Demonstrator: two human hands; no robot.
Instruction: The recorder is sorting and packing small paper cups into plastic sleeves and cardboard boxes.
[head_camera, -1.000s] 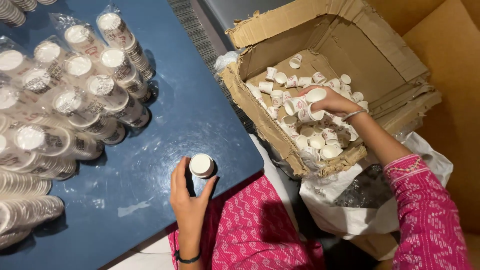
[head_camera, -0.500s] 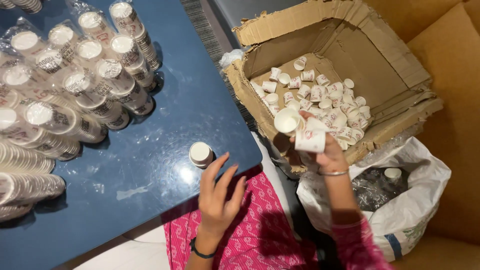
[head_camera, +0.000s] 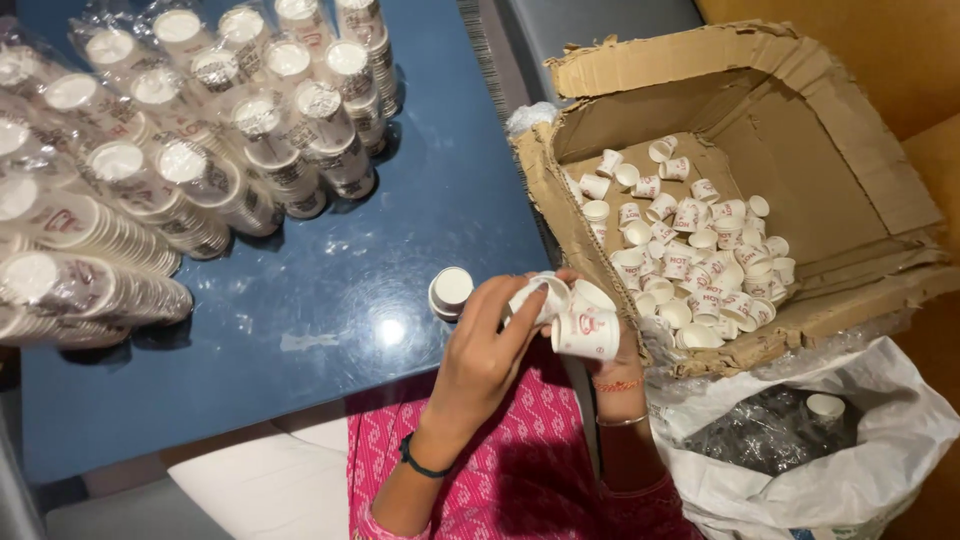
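Cardboard box holds loose paper cups; plastic bag holds one.

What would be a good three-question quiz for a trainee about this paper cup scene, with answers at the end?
1. True or false: the cardboard box holds loose paper cups.
2. Which hand grips a cup from below, printed side facing the camera?
A. left hand
B. right hand
3. What stands alone on the blue table near the left hand's fingers?

Key
1. True.
2. B. The right hand holds several small cups while the left hand takes one at its rim.
3. An upside-down short stack of cups, apart from the plastic-wrapped cup sleeves farther back.
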